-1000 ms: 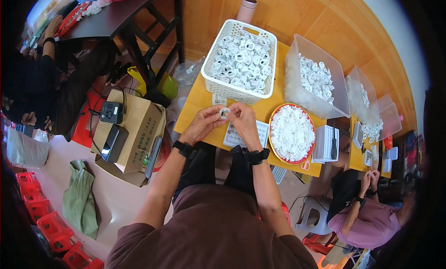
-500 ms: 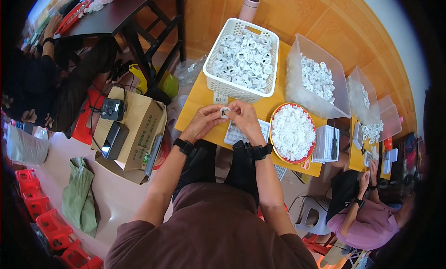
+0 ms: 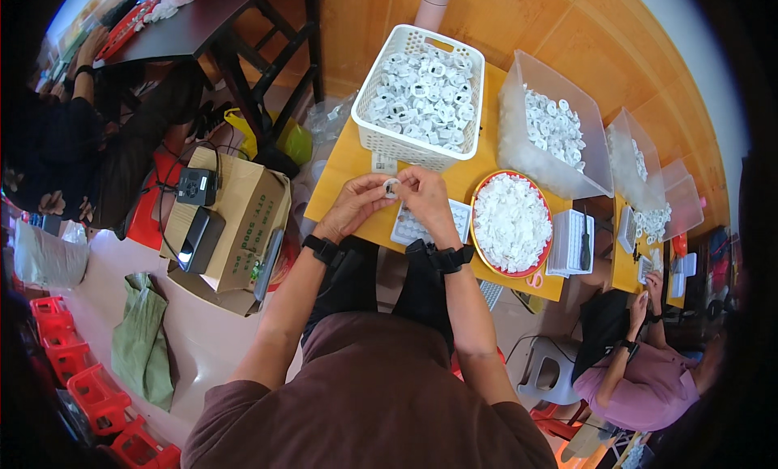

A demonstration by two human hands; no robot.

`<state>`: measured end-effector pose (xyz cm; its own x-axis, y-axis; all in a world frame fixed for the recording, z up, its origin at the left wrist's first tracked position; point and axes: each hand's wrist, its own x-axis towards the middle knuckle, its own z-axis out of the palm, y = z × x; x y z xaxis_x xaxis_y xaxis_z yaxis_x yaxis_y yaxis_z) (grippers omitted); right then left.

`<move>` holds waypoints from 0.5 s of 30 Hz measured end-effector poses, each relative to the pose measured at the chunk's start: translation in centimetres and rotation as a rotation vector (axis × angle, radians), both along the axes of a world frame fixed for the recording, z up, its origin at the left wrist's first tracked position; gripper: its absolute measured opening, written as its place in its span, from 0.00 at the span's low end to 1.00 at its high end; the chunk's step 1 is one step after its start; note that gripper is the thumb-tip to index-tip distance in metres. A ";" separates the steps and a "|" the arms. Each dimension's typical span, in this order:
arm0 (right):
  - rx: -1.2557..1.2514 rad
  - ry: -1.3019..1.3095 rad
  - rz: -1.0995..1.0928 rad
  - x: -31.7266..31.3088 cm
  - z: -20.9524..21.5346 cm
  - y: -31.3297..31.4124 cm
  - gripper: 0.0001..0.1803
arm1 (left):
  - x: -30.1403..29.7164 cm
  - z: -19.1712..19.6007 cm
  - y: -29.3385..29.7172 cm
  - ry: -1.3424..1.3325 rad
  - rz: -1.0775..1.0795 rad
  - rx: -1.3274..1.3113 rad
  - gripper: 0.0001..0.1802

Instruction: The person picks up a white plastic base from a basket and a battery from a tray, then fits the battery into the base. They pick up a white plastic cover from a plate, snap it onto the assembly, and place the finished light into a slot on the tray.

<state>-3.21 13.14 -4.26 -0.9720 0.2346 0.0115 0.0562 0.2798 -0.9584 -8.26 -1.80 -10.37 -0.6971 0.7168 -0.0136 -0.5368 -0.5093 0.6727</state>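
Observation:
My left hand (image 3: 355,205) pinches a small round white plastic part (image 3: 391,188) with a dark spot at its centre. Fingertips of my right hand (image 3: 425,198) press on the same part from the other side. Both hands are above the near edge of the yellow table (image 3: 328,195). Partly under my right hand lies a white tray with small compartments (image 3: 460,219). Beyond the hands stands a white perforated basket (image 3: 415,147), heaped with similar white parts with dark spots.
Right of the tray sits a red-and-yellow-rimmed round tray (image 3: 478,254) of small white pieces. Stacked white trays (image 3: 565,250) and a clear bin (image 3: 519,149) stand farther right. Pink scissors (image 3: 534,280) lie at the edge. A cardboard box (image 3: 255,226) is at left; co-workers sit on both sides.
The white part has turned slightly between my fingers, and the right fingers have shifted a little over it. The whole view has moved slightly.

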 end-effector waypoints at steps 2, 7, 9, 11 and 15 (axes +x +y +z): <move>0.168 0.037 -0.010 0.1 0.3 -0.2 0.05 | 0.0 0.1 0.0 0.003 -0.010 0.004 0.11; 0.334 0.094 -0.031 -0.2 -0.5 -0.6 0.05 | -0.3 -0.2 0.1 0.001 -0.031 0.017 0.11; 0.407 0.128 -0.050 -0.1 -0.9 -0.5 0.04 | -0.3 -0.2 0.5 -0.015 -0.009 0.012 0.11; 0.553 0.298 -0.111 0.6 -0.1 -1.3 0.05 | -0.3 -0.3 0.3 -0.037 -0.018 0.022 0.12; 0.419 0.323 -0.249 4.0 2.8 -1.5 0.07 | -0.5 -1.1 -0.1 -0.097 0.023 0.079 0.13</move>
